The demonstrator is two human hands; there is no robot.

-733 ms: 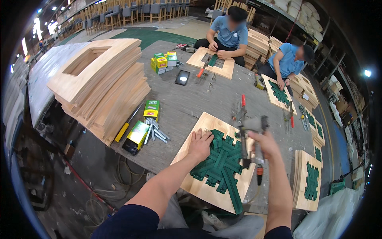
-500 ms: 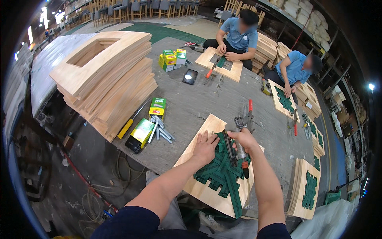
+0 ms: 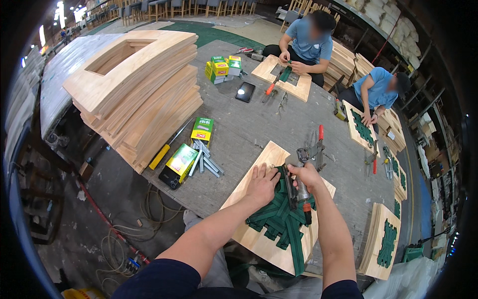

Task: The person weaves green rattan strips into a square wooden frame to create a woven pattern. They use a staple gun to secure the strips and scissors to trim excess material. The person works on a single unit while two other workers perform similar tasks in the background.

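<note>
My right hand (image 3: 308, 178) is wrapped around the body of a pneumatic staple gun (image 3: 301, 193). The gun lies over green elastic webbing (image 3: 273, 220), which crisscrosses a pale wooden panel (image 3: 250, 241) in front of me. Flat on the panel, with its fingertips at the webbing's upper left edge beside the gun, is my left hand (image 3: 261, 189), fingers stretched out. A loose strip of webbing (image 3: 296, 253) hangs toward the panel's near edge. My hand and the gun hide the spot under the nose.
Red-handled pliers (image 3: 320, 133) lie beyond the gun. Left are loose staple strips (image 3: 209, 162), green-yellow boxes (image 3: 201, 130), a yellow-handled screwdriver (image 3: 159, 156) and a tall stack of frames (image 3: 144, 104). Webbed panels (image 3: 373, 244) stand right. Two people in blue shirts (image 3: 311, 42) work across the table.
The whole view has shifted slightly, with things on the table appearing a little farther right. Both hands keep nearly the same place on the panel and gun.
</note>
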